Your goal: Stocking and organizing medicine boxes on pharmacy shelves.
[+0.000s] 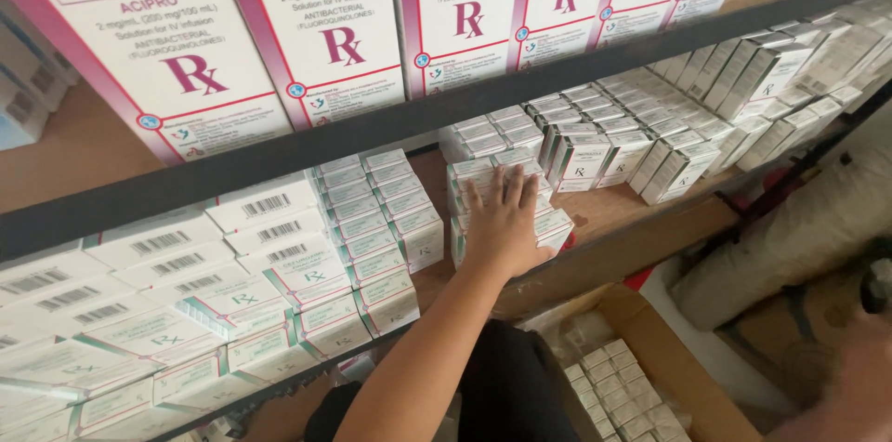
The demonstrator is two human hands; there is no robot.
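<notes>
My left hand [506, 219] reaches up onto the middle shelf and lies flat, fingers spread, on top of a short stack of small white boxes with green trim [556, 226]. It grips nothing. More stacks of the same small boxes [381, 214] stand just left of the hand, and further rows [650, 140] run off to the right. My right hand [859, 377] is a blurred shape at the lower right edge, and its fingers cannot be made out.
The upper shelf holds large white boxes with magenta trim [325, 24] behind a dark metal rail [390, 126]. Flat white boxes with barcodes [186, 284] fill the left side. Below, an open cardboard carton [678, 372] holds several small boxes, and a grey sack [799, 228] lies at right.
</notes>
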